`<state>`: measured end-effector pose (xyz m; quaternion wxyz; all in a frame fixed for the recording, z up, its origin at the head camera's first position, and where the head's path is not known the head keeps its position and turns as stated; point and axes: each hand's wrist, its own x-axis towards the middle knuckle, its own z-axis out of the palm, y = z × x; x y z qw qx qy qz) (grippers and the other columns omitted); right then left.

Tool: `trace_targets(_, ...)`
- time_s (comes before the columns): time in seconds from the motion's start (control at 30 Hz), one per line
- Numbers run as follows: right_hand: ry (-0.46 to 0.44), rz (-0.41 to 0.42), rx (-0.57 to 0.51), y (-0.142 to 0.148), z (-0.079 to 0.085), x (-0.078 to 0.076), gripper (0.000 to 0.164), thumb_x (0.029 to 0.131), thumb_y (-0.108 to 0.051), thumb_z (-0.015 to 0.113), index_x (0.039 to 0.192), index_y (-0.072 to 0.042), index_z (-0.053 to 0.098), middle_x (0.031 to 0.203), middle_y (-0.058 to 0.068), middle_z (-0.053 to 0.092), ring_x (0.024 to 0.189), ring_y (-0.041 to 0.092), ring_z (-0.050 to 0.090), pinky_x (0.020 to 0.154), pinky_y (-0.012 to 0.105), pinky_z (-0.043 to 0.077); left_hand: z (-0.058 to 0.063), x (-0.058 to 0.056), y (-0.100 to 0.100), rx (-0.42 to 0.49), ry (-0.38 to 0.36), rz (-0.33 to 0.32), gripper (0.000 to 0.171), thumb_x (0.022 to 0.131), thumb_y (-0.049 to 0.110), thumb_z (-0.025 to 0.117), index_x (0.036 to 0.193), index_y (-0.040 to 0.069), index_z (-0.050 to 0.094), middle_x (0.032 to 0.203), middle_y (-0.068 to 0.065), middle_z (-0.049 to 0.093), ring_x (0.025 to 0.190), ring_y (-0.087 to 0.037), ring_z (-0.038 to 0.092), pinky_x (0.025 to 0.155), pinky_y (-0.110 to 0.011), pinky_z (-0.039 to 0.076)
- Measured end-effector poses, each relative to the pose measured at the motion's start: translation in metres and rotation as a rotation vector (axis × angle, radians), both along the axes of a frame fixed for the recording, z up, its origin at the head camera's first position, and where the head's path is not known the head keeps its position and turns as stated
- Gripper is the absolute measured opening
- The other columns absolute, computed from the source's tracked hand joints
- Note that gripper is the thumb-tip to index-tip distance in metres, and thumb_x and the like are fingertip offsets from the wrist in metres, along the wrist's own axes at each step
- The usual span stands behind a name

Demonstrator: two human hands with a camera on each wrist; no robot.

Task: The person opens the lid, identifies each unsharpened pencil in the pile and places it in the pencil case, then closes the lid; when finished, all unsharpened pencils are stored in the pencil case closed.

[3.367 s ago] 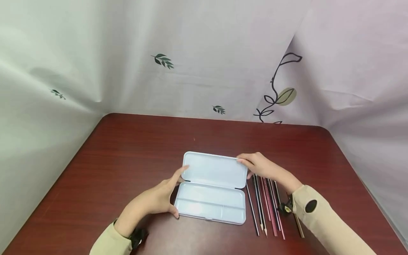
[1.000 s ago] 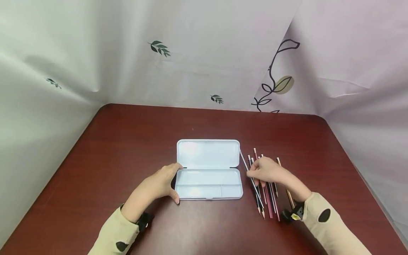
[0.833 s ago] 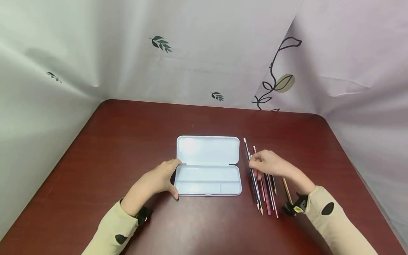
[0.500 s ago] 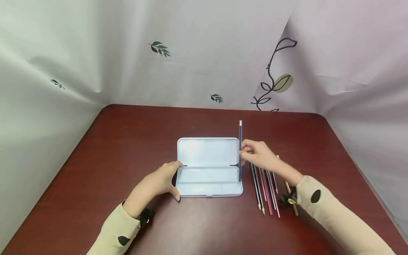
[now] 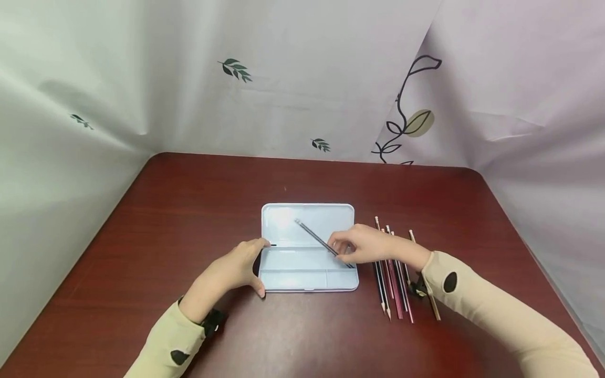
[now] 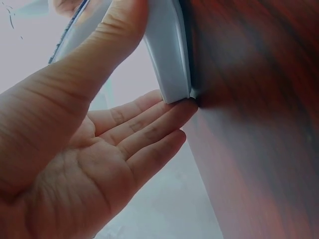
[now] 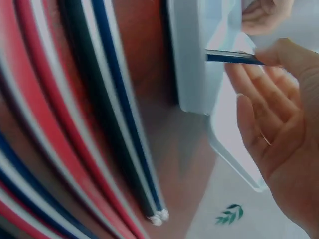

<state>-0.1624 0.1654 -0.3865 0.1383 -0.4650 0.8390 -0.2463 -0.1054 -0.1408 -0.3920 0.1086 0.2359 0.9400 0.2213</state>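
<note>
A white pencil case (image 5: 294, 280) lies with its lid (image 5: 279, 226) folded back on the table. My left hand (image 5: 232, 266) grips the case's left end between thumb and fingers, thumb at the front corner. In the left wrist view the fingertips touch the case's end. My right hand (image 5: 364, 244) pinches a dark pencil (image 5: 312, 234) over the case. The pencil slants, its eraser end up to the left, its lower end by the small right compartment. Loose pencils (image 7: 65, 109) lie beside the case in the right wrist view.
Several dark and red pencils (image 5: 396, 294) lie right of the case, partly under the right forearm. A gold-coloured pencil (image 5: 434, 308) lies farther right. The reddish-brown table (image 5: 189, 199) ends at a pale leaf-printed cloth (image 5: 293, 105).
My right hand has taken a pencil from the loose ones, raised it upright and brought it left over the case, where it tilts. My left hand has stayed at the case's left end.
</note>
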Motion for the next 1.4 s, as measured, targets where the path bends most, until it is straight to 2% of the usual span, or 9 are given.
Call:
trace_targets(0.17, -0.014, 0.05, 0.015, -0.007, -0.008, -0.002, 0.02, 0.085, -0.017, 0.067, 0.104, -0.011, 0.067, 0.084, -0.007, 0.069, 0.077, -0.002, 0.062, 0.067, 0.016, 0.049, 0.001, 0.0, -0.004, -0.004, 0.009, 0.011, 0.092, 0.04, 0.026, 0.093, 0.115, -0.005, 0.051, 0.107, -0.017, 0.061, 0.099, -0.03, 0.058, 0.086, -0.043, 0.046)
trace_targets(0.43, -0.04, 0.13, 0.071, -0.013, -0.01, -0.001, 0.019, 0.086, -0.015, 0.066, 0.104, -0.007, 0.069, 0.088, -0.003, 0.07, 0.079, -0.001, 0.062, 0.07, 0.015, 0.049, -0.002, 0.002, 0.0, 0.023, 0.028, 0.013, 0.09, 0.038, 0.026, 0.094, 0.112, -0.005, 0.053, 0.103, -0.014, 0.062, 0.095, -0.028, 0.059, 0.083, -0.042, 0.048)
trace_targets(0.63, -0.062, 0.127, 0.071, -0.011, -0.012, 0.001, 0.014, 0.086, -0.013, 0.065, 0.097, -0.008, 0.072, 0.086, -0.004, 0.07, 0.076, -0.004, 0.059, 0.07, 0.014, 0.048, -0.004, 0.003, 0.004, 0.025, 0.0, 0.032, 0.091, 0.038, 0.025, 0.094, 0.113, -0.004, 0.052, 0.105, -0.016, 0.062, 0.096, -0.028, 0.059, 0.084, -0.042, 0.048)
trace_targets(0.83, 0.031, 0.118, 0.083, -0.012, -0.01, 0.001, 0.014, 0.088, -0.02, 0.064, 0.097, -0.014, 0.073, 0.087, -0.01, 0.069, 0.079, -0.004, 0.058, 0.073, 0.018, 0.049, -0.003, 0.002, 0.0, 0.018, 0.008, 0.049, 0.092, 0.036, 0.024, 0.094, 0.114, -0.004, 0.053, 0.106, -0.016, 0.062, 0.097, -0.028, 0.059, 0.085, -0.042, 0.048)
trace_targets(0.9, 0.07, 0.071, 0.07, -0.007, -0.008, 0.002, 0.014, 0.088, -0.021, 0.064, 0.097, -0.015, 0.073, 0.088, -0.01, 0.069, 0.078, -0.003, 0.058, 0.072, 0.019, 0.049, -0.002, 0.001, -0.001, 0.018, 0.013, 0.046, 0.093, 0.036, 0.024, 0.094, 0.114, -0.004, 0.053, 0.106, -0.016, 0.062, 0.097, -0.028, 0.059, 0.085, -0.042, 0.048)
trace_targets(1.03, 0.101, -0.085, -0.007, 0.015, -0.005, 0.007, 0.014, 0.085, -0.014, 0.066, 0.097, -0.011, 0.072, 0.087, -0.006, 0.069, 0.074, -0.001, 0.058, 0.068, 0.02, 0.05, -0.002, 0.001, 0.001, 0.021, 0.022, 0.034, 0.094, 0.036, 0.024, 0.094, 0.115, -0.004, 0.052, 0.107, -0.016, 0.062, 0.098, -0.028, 0.059, 0.085, -0.042, 0.048)
trace_targets(1.17, 0.08, -0.262, -0.08, 0.041, -0.004, 0.014, 0.016, 0.082, -0.009, 0.069, 0.098, -0.008, 0.07, 0.081, -0.006, 0.069, 0.069, 0.0, 0.058, 0.062, 0.02, 0.05, -0.002, 0.002, 0.001, 0.016, 0.021, 0.036, 0.095, 0.035, 0.024, 0.094, 0.115, -0.005, 0.053, 0.108, -0.016, 0.061, 0.099, -0.028, 0.059, 0.085, -0.042, 0.047)
trace_targets(1.4, -0.002, -0.545, -0.105, 0.076, -0.007, 0.031, 0.017, 0.076, -0.009, 0.074, 0.093, -0.006, 0.07, 0.075, -0.007, 0.068, 0.067, 0.003, 0.062, 0.061, 0.022, 0.05, -0.002, 0.0, 0.001, 0.014, -0.003, 0.039, 0.095, 0.037, 0.023, 0.094, 0.116, -0.006, 0.052, 0.111, -0.018, 0.061, 0.101, -0.028, 0.058, 0.086, -0.042, 0.048)
